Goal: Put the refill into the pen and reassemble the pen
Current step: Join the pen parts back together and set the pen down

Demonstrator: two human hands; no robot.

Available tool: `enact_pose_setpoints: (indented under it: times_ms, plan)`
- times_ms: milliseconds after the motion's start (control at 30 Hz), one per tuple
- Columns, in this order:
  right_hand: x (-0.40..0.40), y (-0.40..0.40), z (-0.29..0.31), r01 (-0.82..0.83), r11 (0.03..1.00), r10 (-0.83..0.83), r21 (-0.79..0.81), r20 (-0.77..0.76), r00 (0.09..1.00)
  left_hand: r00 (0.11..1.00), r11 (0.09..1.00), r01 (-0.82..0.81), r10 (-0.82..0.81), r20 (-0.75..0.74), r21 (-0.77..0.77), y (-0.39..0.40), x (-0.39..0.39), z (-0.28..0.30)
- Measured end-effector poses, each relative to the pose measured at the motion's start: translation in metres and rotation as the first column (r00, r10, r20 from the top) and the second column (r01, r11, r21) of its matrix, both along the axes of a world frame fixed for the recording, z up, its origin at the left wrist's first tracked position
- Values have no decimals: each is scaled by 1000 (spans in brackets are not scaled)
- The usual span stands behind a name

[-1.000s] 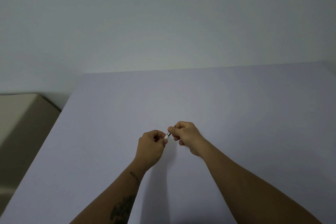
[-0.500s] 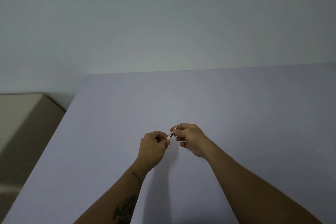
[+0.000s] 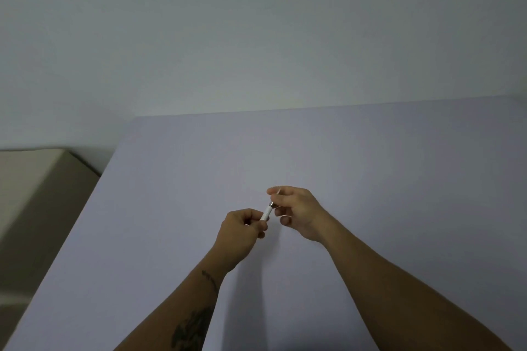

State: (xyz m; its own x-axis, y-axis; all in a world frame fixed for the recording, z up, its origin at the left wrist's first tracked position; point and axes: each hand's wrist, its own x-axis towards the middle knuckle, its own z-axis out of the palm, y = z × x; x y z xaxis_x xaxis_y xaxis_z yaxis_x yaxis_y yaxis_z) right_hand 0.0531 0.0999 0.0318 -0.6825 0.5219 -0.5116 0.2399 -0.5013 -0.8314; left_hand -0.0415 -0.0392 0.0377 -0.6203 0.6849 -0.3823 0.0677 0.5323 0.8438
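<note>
A pale lavender-grey table is filling the lower part of the view, its far edge running along a plain wall. Nothing is seen lying directly on its visible surface. Forearm shadows are falling on the near centre.

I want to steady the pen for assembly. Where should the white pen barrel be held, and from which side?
Probably grip the pen barrel at its lower end, from the left, as the left hand does: it tilts up to the right, leaving the metal-ringed end free for the right hand.
</note>
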Motion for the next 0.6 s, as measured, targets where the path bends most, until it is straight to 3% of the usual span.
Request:
enact_pose_setpoints:
  times_ms: [100,200,333,500,600]
  plan:
    - [3,0,-2,24,1000,-24,-9,-21,999,1000,1000,8,-8,20,5,2,-2,2]
    - [0,-4,-5,66,993,-68,100,23,997,1000,1000,21,-21,-1,-11,5,0,2]
    - [-1,-6,-5,-15,972,-11,235,109,994,1000,999,21,-21,-12,-28,5,2,1]
    - [4,2,-2,-1,1000,1,23,-30,1000,1000,999,14,-13,8,-31,5,-1,1]
    - [1,4,0,12,999,-12,36,0,1000,999,999,26,-26,21,-21,8,-4,3]
